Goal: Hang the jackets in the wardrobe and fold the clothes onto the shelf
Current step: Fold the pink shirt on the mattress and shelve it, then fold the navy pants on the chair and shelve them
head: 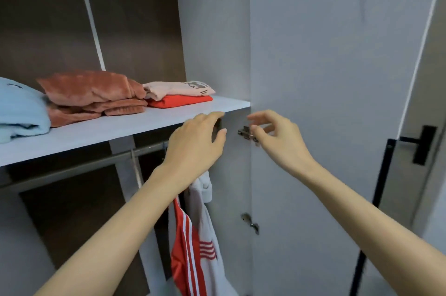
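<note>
A grey shelf (125,124) in the wardrobe carries folded clothes: a light blue garment (19,112) at the left, a rust-coloured plush pile (91,95), and a pale pink top (178,89) lying on a red one (179,101). Below the shelf a white jacket with red stripes (193,235) hangs from the rail (79,166). My left hand (195,141) is just under the shelf's front edge, fingers loosely curled, holding nothing that I can see. My right hand (275,135) hovers beside the upper door hinge (246,132), fingers relaxed and empty.
The open grey wardrobe door (325,66) stands at the right, with a second hinge (249,222) lower down. Farther right is a room door with a black handle (422,144). Dark brown back panels line the wardrobe.
</note>
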The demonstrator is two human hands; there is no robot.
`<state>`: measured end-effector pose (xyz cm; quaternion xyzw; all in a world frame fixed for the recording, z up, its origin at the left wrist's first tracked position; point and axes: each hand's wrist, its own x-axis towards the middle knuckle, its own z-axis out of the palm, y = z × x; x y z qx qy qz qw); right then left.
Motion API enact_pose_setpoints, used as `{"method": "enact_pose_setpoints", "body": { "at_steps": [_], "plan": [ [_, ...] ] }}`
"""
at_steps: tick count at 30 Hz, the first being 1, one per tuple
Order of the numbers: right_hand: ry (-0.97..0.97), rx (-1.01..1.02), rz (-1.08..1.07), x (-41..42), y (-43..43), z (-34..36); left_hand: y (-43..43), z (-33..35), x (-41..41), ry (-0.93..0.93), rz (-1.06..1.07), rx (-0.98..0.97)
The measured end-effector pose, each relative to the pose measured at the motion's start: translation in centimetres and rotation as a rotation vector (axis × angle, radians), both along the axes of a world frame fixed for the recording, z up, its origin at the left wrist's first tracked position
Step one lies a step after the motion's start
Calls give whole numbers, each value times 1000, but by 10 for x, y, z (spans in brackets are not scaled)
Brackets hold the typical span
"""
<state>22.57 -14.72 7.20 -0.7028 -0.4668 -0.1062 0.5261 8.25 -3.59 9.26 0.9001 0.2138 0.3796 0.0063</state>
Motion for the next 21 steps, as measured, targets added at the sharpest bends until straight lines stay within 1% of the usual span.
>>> {"method": "enact_pose_setpoints", "body": {
  "at_steps": [6,10,15,21],
  "plan": [
    [-11,-39,-169,-10,-113,-36,-79,-42,19,93,-197,-71],
    [14,-108,-318,-14,-200,-63,-143,-71,43,142,-339,-101],
    [67,-175,-502,-23,-322,-94,-248,-99,68,198,-529,-147],
    [205,-189,-690,-46,-476,-137,-385,-129,83,253,-735,-149]
  ]
}}
